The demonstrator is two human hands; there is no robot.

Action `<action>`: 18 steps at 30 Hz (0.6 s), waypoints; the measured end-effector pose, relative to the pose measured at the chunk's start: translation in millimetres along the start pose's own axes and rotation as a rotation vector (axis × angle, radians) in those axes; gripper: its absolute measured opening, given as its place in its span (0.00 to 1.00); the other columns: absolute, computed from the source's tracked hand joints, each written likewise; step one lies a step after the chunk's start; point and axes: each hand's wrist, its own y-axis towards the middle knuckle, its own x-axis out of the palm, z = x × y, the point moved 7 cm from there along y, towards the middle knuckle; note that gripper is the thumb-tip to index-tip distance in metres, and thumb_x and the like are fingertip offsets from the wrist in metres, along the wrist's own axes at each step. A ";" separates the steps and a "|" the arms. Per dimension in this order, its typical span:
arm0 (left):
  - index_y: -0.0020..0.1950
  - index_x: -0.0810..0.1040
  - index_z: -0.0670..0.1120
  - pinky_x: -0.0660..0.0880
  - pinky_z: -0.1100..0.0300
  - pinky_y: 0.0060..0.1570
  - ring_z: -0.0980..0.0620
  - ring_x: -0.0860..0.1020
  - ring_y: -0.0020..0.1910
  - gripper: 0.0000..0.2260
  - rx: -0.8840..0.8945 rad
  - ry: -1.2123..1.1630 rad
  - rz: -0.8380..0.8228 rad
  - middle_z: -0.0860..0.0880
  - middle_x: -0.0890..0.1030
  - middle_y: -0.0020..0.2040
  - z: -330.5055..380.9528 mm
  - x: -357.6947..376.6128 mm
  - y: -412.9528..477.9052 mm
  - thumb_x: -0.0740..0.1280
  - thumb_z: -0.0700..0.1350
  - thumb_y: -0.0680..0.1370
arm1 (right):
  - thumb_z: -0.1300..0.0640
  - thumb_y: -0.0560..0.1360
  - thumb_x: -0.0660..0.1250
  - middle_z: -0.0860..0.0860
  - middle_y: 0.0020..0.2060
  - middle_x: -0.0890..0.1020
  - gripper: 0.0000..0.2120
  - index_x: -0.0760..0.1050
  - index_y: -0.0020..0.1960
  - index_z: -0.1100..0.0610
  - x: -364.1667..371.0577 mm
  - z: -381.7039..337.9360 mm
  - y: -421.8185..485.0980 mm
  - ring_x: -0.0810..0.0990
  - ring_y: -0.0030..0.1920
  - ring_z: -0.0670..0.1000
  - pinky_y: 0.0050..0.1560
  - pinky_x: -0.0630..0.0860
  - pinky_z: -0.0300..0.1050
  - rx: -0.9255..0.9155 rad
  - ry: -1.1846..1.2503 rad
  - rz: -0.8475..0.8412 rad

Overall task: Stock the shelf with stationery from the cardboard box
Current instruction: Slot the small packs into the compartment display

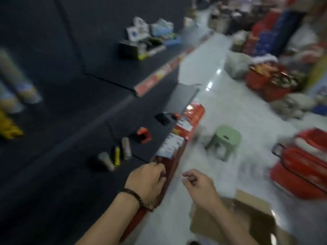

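The whole view is motion-blurred. The dark shelf (70, 174) runs along the left with a red price strip (178, 145) on its front edge. My left hand (146, 181), a bead bracelet at the wrist, lies at that edge with its fingers curled against the strip; the blur hides whether it holds anything. My right hand (198, 184) hovers over the floor, loosely curled and holding nothing. The open cardboard box (251, 218) sits under my right forearm. Three small tubes (117, 155), a red item (144, 135) and a black item (162, 118) lie on the shelf.
A green plastic stool (224, 140) stands on the white floor beside the shelf. Red shopping baskets (300, 165) sit at the right, with red goods (272, 80) piled beyond. Boxes (134, 48) stand further along the shelving, and rolls (17, 82) and a yellow pack (8, 128) at far left.
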 end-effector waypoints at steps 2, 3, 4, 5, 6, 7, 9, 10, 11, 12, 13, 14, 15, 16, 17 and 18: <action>0.57 0.75 0.54 0.79 0.50 0.52 0.48 0.79 0.56 0.08 0.076 0.015 -0.157 0.53 0.79 0.55 45.1 51.0 21.1 0.64 0.56 0.82 | 0.57 0.79 0.72 0.41 0.33 0.82 0.06 0.82 0.48 0.47 -40.7 71.0 -21.9 0.80 0.35 0.41 0.38 0.75 0.37 0.159 0.001 0.017; 0.57 0.76 0.54 0.79 0.51 0.53 0.48 0.80 0.57 0.08 0.108 0.019 -0.225 0.53 0.80 0.56 66.6 76.1 31.0 0.64 0.56 0.82 | 0.57 0.80 0.72 0.42 0.36 0.83 0.06 0.82 0.48 0.46 -58.9 106.8 -32.8 0.82 0.38 0.42 0.38 0.74 0.35 0.235 0.020 0.027; 0.58 0.76 0.55 0.78 0.52 0.54 0.48 0.80 0.57 0.09 0.137 0.021 -0.282 0.53 0.80 0.56 88.4 100.9 39.3 0.64 0.56 0.82 | 0.57 0.80 0.71 0.43 0.39 0.84 0.08 0.81 0.47 0.44 -76.2 140.8 -44.7 0.83 0.41 0.44 0.39 0.74 0.34 0.314 0.049 0.030; 0.59 0.76 0.55 0.78 0.52 0.56 0.49 0.80 0.57 0.09 0.176 0.032 -0.341 0.53 0.80 0.56 116.4 132.3 53.7 0.64 0.57 0.82 | 0.56 0.81 0.71 0.43 0.42 0.84 0.08 0.80 0.47 0.43 -97.4 181.0 -56.2 0.83 0.44 0.43 0.41 0.76 0.33 0.388 0.082 0.043; 0.61 0.76 0.56 0.78 0.52 0.57 0.50 0.79 0.57 0.10 0.187 0.036 -0.391 0.53 0.80 0.57 131.2 154.3 59.3 0.64 0.57 0.83 | 0.55 0.81 0.71 0.42 0.44 0.85 0.07 0.80 0.48 0.43 -110.3 203.8 -66.1 0.84 0.45 0.42 0.44 0.77 0.33 0.437 0.100 0.049; 0.62 0.76 0.56 0.78 0.52 0.57 0.51 0.79 0.58 0.11 0.196 0.041 -0.438 0.54 0.79 0.57 148.8 178.3 65.9 0.63 0.58 0.83 | 0.54 0.81 0.71 0.42 0.45 0.85 0.05 0.81 0.49 0.44 -123.9 230.8 -74.5 0.84 0.46 0.40 0.45 0.78 0.32 0.493 0.122 0.067; 0.63 0.76 0.57 0.77 0.52 0.58 0.52 0.78 0.58 0.12 0.231 0.075 -0.528 0.55 0.78 0.59 187.3 231.4 84.6 0.62 0.58 0.83 | 0.58 0.81 0.71 0.44 0.41 0.84 0.04 0.82 0.48 0.52 -154.3 292.5 -86.1 0.82 0.42 0.34 0.40 0.76 0.27 0.598 0.158 0.140; 0.64 0.76 0.57 0.77 0.53 0.58 0.52 0.78 0.58 0.12 0.238 0.091 -0.570 0.55 0.78 0.60 205.3 256.1 94.2 0.62 0.59 0.83 | 0.60 0.82 0.70 0.44 0.39 0.82 0.05 0.82 0.47 0.56 -166.0 323.0 -88.6 0.82 0.39 0.33 0.38 0.74 0.25 0.642 0.178 0.171; 0.64 0.76 0.57 0.77 0.53 0.58 0.52 0.78 0.58 0.12 0.240 0.109 -0.611 0.54 0.78 0.60 222.2 282.5 105.7 0.61 0.58 0.84 | 0.61 0.82 0.69 0.43 0.39 0.81 0.04 0.82 0.49 0.58 -174.2 356.8 -86.6 0.81 0.38 0.36 0.36 0.73 0.25 0.686 0.190 0.184; 0.65 0.76 0.56 0.77 0.53 0.58 0.52 0.78 0.58 0.13 0.238 0.127 -0.653 0.54 0.78 0.60 236.6 310.3 116.2 0.60 0.58 0.84 | 0.60 0.83 0.69 0.44 0.41 0.81 0.04 0.82 0.52 0.58 -177.3 392.3 -82.7 0.81 0.39 0.38 0.37 0.73 0.27 0.732 0.195 0.171; 0.64 0.76 0.55 0.77 0.53 0.57 0.51 0.77 0.58 0.12 0.238 0.139 -0.686 0.54 0.78 0.60 249.7 338.4 127.1 0.59 0.57 0.84 | 0.57 0.83 0.68 0.45 0.44 0.82 0.05 0.82 0.55 0.56 -176.8 427.9 -77.0 0.81 0.42 0.40 0.41 0.75 0.29 0.784 0.203 0.153; 0.63 0.76 0.54 0.78 0.53 0.56 0.51 0.77 0.57 0.12 0.234 0.141 -0.708 0.53 0.79 0.59 261.1 367.8 138.5 0.59 0.55 0.85 | 0.55 0.83 0.68 0.46 0.48 0.84 0.07 0.83 0.58 0.54 -175.4 463.4 -68.8 0.82 0.47 0.42 0.47 0.79 0.35 0.829 0.224 0.142; 0.63 0.76 0.54 0.78 0.52 0.56 0.51 0.77 0.56 0.11 0.228 0.135 -0.725 0.52 0.79 0.59 271.0 400.0 148.0 0.58 0.54 0.85 | 0.54 0.83 0.68 0.47 0.51 0.84 0.10 0.82 0.62 0.53 -170.7 500.7 -61.7 0.82 0.50 0.45 0.52 0.81 0.42 0.874 0.241 0.126; 0.63 0.75 0.54 0.78 0.52 0.56 0.50 0.76 0.56 0.10 0.223 0.123 -0.738 0.52 0.78 0.59 279.0 434.4 158.1 0.58 0.53 0.85 | 0.53 0.83 0.68 0.48 0.54 0.84 0.11 0.82 0.64 0.53 -165.9 537.5 -51.0 0.83 0.52 0.47 0.55 0.82 0.45 0.903 0.250 0.111; 0.63 0.74 0.55 0.78 0.52 0.57 0.51 0.75 0.57 0.10 0.215 0.096 -0.758 0.53 0.77 0.61 285.2 469.5 165.8 0.58 0.52 0.85 | 0.52 0.83 0.68 0.48 0.55 0.84 0.13 0.81 0.65 0.52 -160.7 571.6 -40.1 0.83 0.54 0.48 0.57 0.82 0.47 0.925 0.252 0.092; 0.65 0.74 0.55 0.77 0.54 0.58 0.51 0.74 0.59 0.10 0.194 0.069 -0.793 0.54 0.76 0.62 288.1 507.7 167.9 0.58 0.52 0.85 | 0.52 0.83 0.68 0.49 0.56 0.84 0.14 0.81 0.66 0.52 -151.9 606.4 -30.2 0.83 0.55 0.48 0.58 0.82 0.47 0.944 0.251 0.075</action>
